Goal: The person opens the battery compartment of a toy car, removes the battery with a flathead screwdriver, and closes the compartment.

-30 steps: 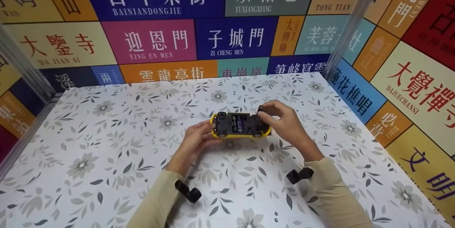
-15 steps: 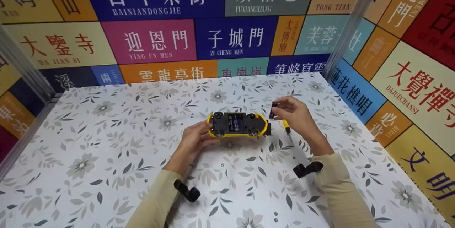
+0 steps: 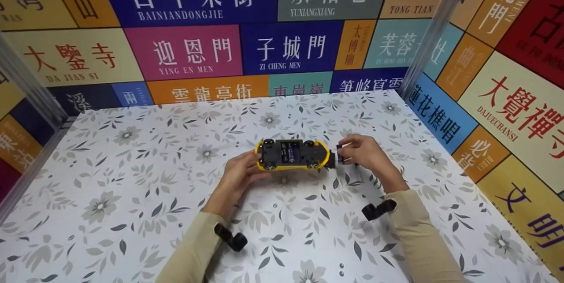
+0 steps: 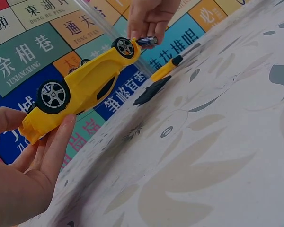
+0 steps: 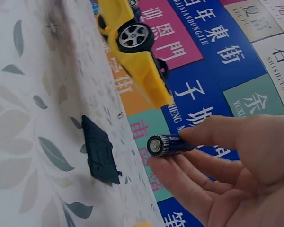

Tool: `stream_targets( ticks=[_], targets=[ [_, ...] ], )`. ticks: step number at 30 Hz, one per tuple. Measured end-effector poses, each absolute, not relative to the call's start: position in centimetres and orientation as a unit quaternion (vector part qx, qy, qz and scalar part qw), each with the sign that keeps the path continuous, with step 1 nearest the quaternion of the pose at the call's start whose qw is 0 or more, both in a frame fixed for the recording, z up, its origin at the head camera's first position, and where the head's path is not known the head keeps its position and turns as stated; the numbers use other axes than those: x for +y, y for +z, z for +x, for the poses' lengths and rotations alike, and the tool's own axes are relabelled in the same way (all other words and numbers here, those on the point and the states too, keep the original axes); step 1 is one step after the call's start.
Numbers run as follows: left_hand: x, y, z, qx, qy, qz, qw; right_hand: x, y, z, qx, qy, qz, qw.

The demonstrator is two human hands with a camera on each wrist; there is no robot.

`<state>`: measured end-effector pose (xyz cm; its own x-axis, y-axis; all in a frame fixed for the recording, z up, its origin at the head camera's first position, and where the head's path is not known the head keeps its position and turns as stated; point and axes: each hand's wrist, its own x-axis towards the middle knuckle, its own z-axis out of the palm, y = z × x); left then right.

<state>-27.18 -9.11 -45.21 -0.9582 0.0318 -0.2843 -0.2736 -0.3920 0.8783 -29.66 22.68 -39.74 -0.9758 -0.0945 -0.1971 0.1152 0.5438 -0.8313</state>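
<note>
My left hand [image 3: 237,173] grips the rear or front end of a yellow toy car [image 3: 304,153], which is turned upside down above the table. An uncovered compartment [image 3: 290,153] in its black underside shows dark blue shapes inside. Just right of the car, my right hand [image 3: 369,154] pinches a small dark blue battery [image 5: 169,145] between thumb and fingers. The battery is apart from the car in the right wrist view. Below them, a black battery cover [image 5: 99,151] lies on the table. A yellow-handled screwdriver [image 4: 164,71] lies beyond the cover, mostly hidden by the right hand in the head view.
The table wears a white cloth [image 3: 176,230] with grey leaves and flowers. Sign-covered panels [image 3: 189,51] stand along the back and sides. A black wrist camera [image 3: 231,238] sits on the left sleeve, another [image 3: 378,209] on the right.
My right hand has moved away from the car's right end with the battery, then come lower and nearer the viewer. The car has shifted slightly left in my left hand.
</note>
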Motion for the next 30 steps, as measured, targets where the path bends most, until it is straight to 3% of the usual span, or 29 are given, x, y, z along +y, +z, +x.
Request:
stream_targets(
  ticks=[21,30],
  targets=[
    [-9.1,-45.0,-27.1,0.528,0.839,-0.097,0.085,21.7,-42.4,-30.3,0.913,-0.381,0.09,0.114],
    [-9.1,-45.1,-27.1,0.535,0.835,-0.091,0.09,21.7,-42.4,-30.2,0.907,-0.402,0.081,0.1]
  ],
)
